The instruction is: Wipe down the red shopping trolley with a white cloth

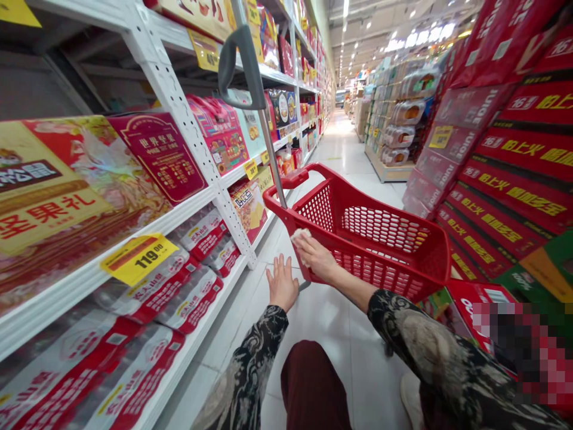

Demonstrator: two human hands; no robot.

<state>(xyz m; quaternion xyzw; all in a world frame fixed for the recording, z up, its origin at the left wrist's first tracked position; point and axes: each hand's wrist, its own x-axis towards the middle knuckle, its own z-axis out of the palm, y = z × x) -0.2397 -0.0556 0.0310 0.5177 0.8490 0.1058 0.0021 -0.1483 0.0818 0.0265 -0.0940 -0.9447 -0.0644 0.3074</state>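
A red plastic shopping basket (380,239) with perforated sides stands on the floor in front of me, with a metal pull rod (271,143) rising from its left end to a grey handle (244,71). My right hand (320,257) holds a crumpled whitish cloth (302,239) against the basket's near left corner. Close by on the left is my left hand (283,283), its fingers spread and nothing in it. Whether its fingertips touch the basket cannot be made out.
White shelving (152,77) runs along the left, carrying gift boxes (67,179) and packs of bottled water (147,298). Stacked red drink cartons (505,173) rise close on the right. Farther along the tiled aisle stands a pallet of wrapped goods (394,119).
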